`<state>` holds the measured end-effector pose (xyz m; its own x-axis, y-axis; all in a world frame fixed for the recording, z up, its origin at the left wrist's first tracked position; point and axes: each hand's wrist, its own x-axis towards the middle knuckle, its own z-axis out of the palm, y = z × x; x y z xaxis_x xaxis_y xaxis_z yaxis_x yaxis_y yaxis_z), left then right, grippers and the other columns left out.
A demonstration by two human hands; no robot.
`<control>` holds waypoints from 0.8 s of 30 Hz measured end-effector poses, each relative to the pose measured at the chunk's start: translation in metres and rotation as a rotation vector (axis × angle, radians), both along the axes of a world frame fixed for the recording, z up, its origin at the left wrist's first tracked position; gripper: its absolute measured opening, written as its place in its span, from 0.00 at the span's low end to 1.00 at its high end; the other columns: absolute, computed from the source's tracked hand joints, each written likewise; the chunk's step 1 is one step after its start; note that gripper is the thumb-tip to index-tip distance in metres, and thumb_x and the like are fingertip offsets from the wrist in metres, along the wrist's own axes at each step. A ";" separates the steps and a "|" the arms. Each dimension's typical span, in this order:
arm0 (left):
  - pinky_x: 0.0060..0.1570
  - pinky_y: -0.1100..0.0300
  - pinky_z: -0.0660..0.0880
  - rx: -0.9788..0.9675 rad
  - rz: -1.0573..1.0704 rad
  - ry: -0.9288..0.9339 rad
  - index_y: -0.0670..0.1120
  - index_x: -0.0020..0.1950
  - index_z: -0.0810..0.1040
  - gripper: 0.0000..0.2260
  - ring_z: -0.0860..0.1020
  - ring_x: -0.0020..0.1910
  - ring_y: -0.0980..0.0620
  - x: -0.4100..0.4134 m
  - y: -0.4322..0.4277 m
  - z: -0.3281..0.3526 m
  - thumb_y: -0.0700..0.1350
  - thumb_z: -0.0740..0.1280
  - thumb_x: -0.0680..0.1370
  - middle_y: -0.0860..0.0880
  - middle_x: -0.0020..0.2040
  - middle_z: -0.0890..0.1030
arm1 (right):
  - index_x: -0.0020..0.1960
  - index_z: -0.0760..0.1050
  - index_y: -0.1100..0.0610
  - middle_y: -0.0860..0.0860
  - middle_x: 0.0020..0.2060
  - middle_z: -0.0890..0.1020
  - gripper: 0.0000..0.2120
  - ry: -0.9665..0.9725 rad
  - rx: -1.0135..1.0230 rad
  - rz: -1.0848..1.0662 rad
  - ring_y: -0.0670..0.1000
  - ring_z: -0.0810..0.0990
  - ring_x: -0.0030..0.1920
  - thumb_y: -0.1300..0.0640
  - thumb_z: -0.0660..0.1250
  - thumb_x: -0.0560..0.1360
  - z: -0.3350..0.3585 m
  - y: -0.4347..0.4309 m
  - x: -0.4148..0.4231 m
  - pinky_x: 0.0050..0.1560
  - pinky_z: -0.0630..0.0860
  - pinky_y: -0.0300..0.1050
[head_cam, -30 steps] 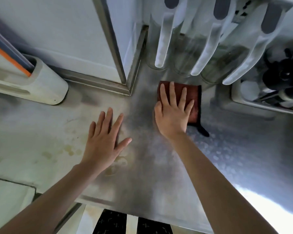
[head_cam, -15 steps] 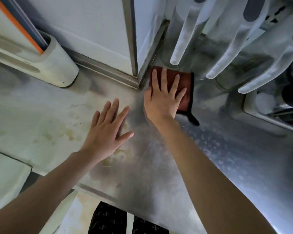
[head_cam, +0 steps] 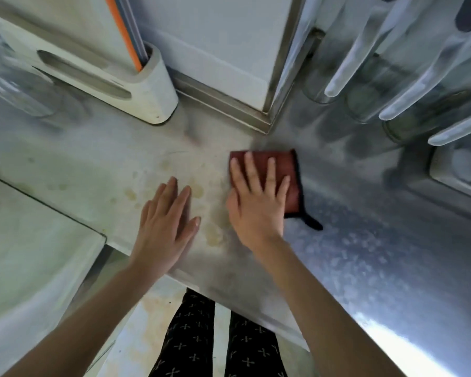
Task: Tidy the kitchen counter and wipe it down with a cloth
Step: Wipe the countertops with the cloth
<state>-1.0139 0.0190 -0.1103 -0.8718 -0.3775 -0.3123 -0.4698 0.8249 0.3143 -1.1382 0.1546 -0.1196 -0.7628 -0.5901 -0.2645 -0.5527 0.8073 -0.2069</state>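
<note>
Maroon cloth [head_cam: 290,175]: folded flat on the steel counter [head_cam: 365,254], black trim on its edges, under the right hand [head_cam: 259,208].
Cloth outline: near-square patch. The hand hides its near-left part, so the long axis cannot be settled. The visible right edge runs about parallel to the fingers.
Cloth pointing: black tab [head_cam: 313,223] comes off the corner nearest the wrist on the little-finger side. It trails outward, away from the hand and toward the person.
Cloth vs hand: fingers and front of the palm lie on it. A narrow strip shows beyond the fingertips, a wider strip past the little finger. Thumb side sits about level with the cloth's left edge. The heel of the palm is off it, on bare metal.
Right hand state: palm down, fingers straight and slightly spread, pressing flat. Nothing curled round the cloth, no pinch.
Left hand [head_cam: 166,221]: palm down on the counter just beside the right thumb, apart from the cloth. Fingers straight and close together, thumb out. Holds nothing.
Stains [head_cam: 212,235]: yellowish blotches on the metal between the two hands and ahead of the left fingertips.
Beyond left fingertips: white slotted holder [head_cam: 147,88] with an orange-edged board [head_cam: 123,31] standing in it.
Beyond right fingertips: wall corner post [head_cam: 267,112], then clear glass jars [head_cam: 365,107] off to the little-finger side.
</note>
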 end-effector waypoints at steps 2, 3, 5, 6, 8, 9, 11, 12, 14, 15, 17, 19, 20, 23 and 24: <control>0.69 0.45 0.57 -0.013 -0.037 -0.005 0.48 0.75 0.58 0.33 0.54 0.74 0.43 0.008 -0.003 -0.001 0.65 0.45 0.76 0.44 0.76 0.53 | 0.76 0.53 0.46 0.48 0.75 0.58 0.27 -0.006 0.009 0.195 0.63 0.55 0.74 0.46 0.43 0.77 -0.001 0.001 0.014 0.69 0.50 0.68; 0.69 0.45 0.57 -0.015 -0.049 -0.009 0.48 0.75 0.58 0.32 0.54 0.74 0.43 0.010 -0.005 -0.001 0.65 0.46 0.76 0.44 0.77 0.53 | 0.75 0.55 0.46 0.47 0.75 0.60 0.26 0.010 0.011 0.225 0.62 0.57 0.74 0.46 0.44 0.77 -0.002 0.005 0.011 0.69 0.52 0.67; 0.69 0.44 0.58 -0.023 -0.065 -0.012 0.48 0.75 0.58 0.32 0.54 0.74 0.43 0.014 -0.010 -0.001 0.64 0.48 0.75 0.44 0.77 0.52 | 0.75 0.54 0.44 0.46 0.75 0.58 0.27 0.020 0.040 0.142 0.60 0.56 0.74 0.46 0.43 0.76 -0.001 0.017 0.001 0.70 0.51 0.65; 0.69 0.44 0.58 -0.034 -0.070 -0.010 0.48 0.75 0.58 0.32 0.55 0.74 0.42 0.016 -0.013 -0.001 0.63 0.49 0.75 0.44 0.77 0.53 | 0.75 0.50 0.43 0.45 0.76 0.55 0.28 0.014 0.053 0.046 0.59 0.52 0.75 0.45 0.40 0.76 -0.001 0.023 -0.001 0.71 0.48 0.64; 0.69 0.44 0.57 -0.065 -0.070 -0.003 0.47 0.75 0.57 0.32 0.55 0.74 0.41 0.021 -0.018 -0.002 0.63 0.52 0.75 0.42 0.76 0.53 | 0.75 0.41 0.42 0.43 0.76 0.47 0.28 -0.013 0.051 -0.160 0.58 0.45 0.76 0.43 0.35 0.74 -0.002 0.029 0.005 0.72 0.42 0.62; 0.69 0.44 0.57 -0.076 -0.060 -0.001 0.46 0.75 0.56 0.32 0.54 0.74 0.41 0.024 -0.020 -0.002 0.62 0.55 0.75 0.41 0.76 0.53 | 0.73 0.37 0.42 0.43 0.76 0.43 0.28 -0.032 0.038 -0.238 0.58 0.43 0.76 0.43 0.33 0.74 0.000 0.026 0.013 0.71 0.39 0.62; 0.69 0.44 0.56 -0.073 -0.029 -0.001 0.46 0.75 0.53 0.34 0.52 0.75 0.41 0.030 -0.023 -0.005 0.61 0.59 0.75 0.40 0.76 0.52 | 0.73 0.36 0.43 0.43 0.75 0.40 0.27 -0.053 0.030 -0.274 0.60 0.42 0.76 0.43 0.34 0.74 0.002 0.013 0.041 0.71 0.39 0.63; 0.70 0.44 0.56 -0.067 -0.028 0.001 0.46 0.75 0.53 0.34 0.52 0.75 0.41 0.034 -0.025 -0.006 0.61 0.59 0.75 0.40 0.76 0.51 | 0.74 0.39 0.44 0.45 0.75 0.43 0.27 -0.042 0.033 -0.224 0.62 0.46 0.75 0.43 0.37 0.76 0.003 0.006 0.057 0.70 0.42 0.65; 0.70 0.46 0.54 -0.049 -0.055 0.001 0.45 0.75 0.51 0.34 0.51 0.75 0.42 0.042 -0.027 -0.006 0.63 0.55 0.76 0.41 0.76 0.50 | 0.76 0.49 0.47 0.49 0.76 0.56 0.27 0.001 0.046 -0.047 0.64 0.56 0.74 0.45 0.44 0.78 0.004 0.001 0.084 0.68 0.52 0.68; 0.70 0.47 0.52 -0.035 -0.068 -0.001 0.45 0.76 0.50 0.34 0.50 0.75 0.42 0.046 -0.029 -0.006 0.64 0.52 0.76 0.41 0.77 0.48 | 0.75 0.53 0.48 0.50 0.74 0.60 0.26 0.015 0.055 0.041 0.64 0.59 0.73 0.46 0.47 0.78 0.002 0.005 0.091 0.67 0.56 0.69; 0.70 0.47 0.51 -0.018 -0.080 0.002 0.46 0.76 0.49 0.34 0.49 0.75 0.43 0.054 -0.035 -0.004 0.64 0.50 0.76 0.42 0.77 0.48 | 0.75 0.55 0.47 0.51 0.73 0.63 0.25 0.047 0.065 0.115 0.63 0.61 0.72 0.47 0.49 0.78 -0.001 0.021 0.093 0.66 0.60 0.69; 0.71 0.45 0.52 -0.032 -0.073 0.018 0.46 0.76 0.49 0.35 0.50 0.75 0.43 0.063 -0.044 -0.002 0.64 0.51 0.75 0.41 0.77 0.49 | 0.75 0.54 0.46 0.51 0.73 0.63 0.25 0.079 0.072 0.002 0.63 0.61 0.72 0.47 0.49 0.78 -0.004 0.038 0.094 0.67 0.59 0.68; 0.70 0.45 0.51 -0.038 -0.057 0.024 0.46 0.76 0.49 0.35 0.50 0.75 0.43 0.068 -0.050 -0.002 0.64 0.52 0.75 0.41 0.77 0.50 | 0.75 0.53 0.46 0.50 0.74 0.62 0.25 0.069 0.072 -0.125 0.63 0.60 0.73 0.47 0.48 0.77 -0.003 0.042 0.097 0.68 0.56 0.68; 0.69 0.43 0.50 -0.071 0.009 0.028 0.45 0.76 0.52 0.37 0.52 0.75 0.41 0.084 -0.072 -0.003 0.65 0.54 0.74 0.40 0.76 0.52 | 0.74 0.44 0.45 0.48 0.76 0.52 0.27 -0.005 0.036 -0.550 0.60 0.48 0.76 0.44 0.39 0.76 -0.001 0.029 0.121 0.71 0.43 0.64; 0.70 0.42 0.52 -0.092 0.012 0.024 0.44 0.75 0.54 0.37 0.53 0.74 0.40 0.089 -0.079 -0.003 0.65 0.54 0.74 0.39 0.76 0.54 | 0.74 0.42 0.45 0.48 0.76 0.49 0.27 -0.028 0.030 -0.638 0.60 0.45 0.76 0.44 0.38 0.75 0.000 0.015 0.131 0.71 0.40 0.64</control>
